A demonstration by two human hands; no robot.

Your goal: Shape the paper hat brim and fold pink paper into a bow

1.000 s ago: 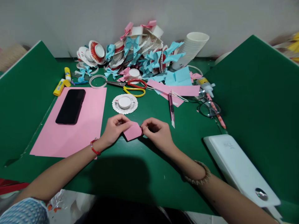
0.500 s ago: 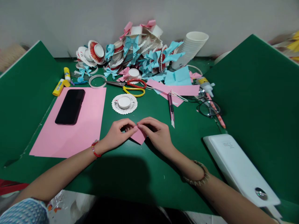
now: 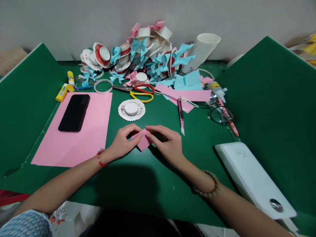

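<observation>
A small folded piece of pink paper [image 3: 144,142] is held just above the green table [image 3: 133,194], in front of a white fringed paper disc [image 3: 131,108]. My left hand [image 3: 123,142] pinches its left side between thumb and fingers. On the right side, the thumb and fingertips of my right hand [image 3: 168,142] grip the paper's edge. Both hands partly cover the paper, and some fingertips are hidden behind it.
Pink sheets [image 3: 74,148] under a black phone [image 3: 74,113] lie left. Beyond the hands are scissors [image 3: 142,92], a tape ring [image 3: 103,86] and a heap of paper bows [image 3: 139,49]. A craft knife [image 3: 181,115], glasses [image 3: 220,114] and a white device [image 3: 251,177] lie right.
The pink paper has shifted slightly left and turned, and more of its upper part shows between my hands. My right fingers have spread a little further from the thumb.
</observation>
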